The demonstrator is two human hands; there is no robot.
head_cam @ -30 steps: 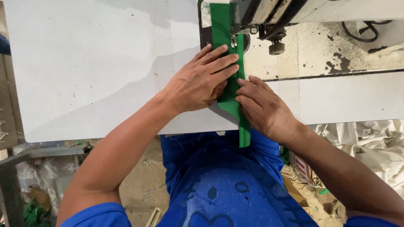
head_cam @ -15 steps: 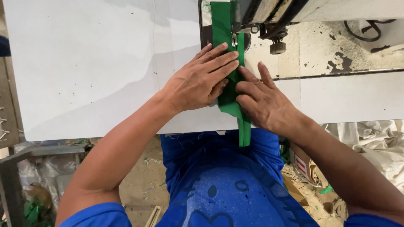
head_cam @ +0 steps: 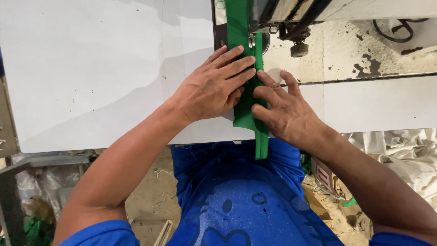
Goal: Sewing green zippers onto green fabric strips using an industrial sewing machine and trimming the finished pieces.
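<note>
A white sewing table carried everything, its flat top lightly speckled with dark marks and its near edge running just below both wrists. A folded green fabric strip lay on it, pinned flat under the left hand and right hand, its tail hanging over the near edge. Beyond the fingertips stood the sewing machine, its chipped, stained bed set in the top to the right of the grip.

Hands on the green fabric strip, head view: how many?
2. The left hand lies flat on the green fabric strip on its left side; the right hand presses its right edge, just below the sewing machine. No other hands in view.
</note>
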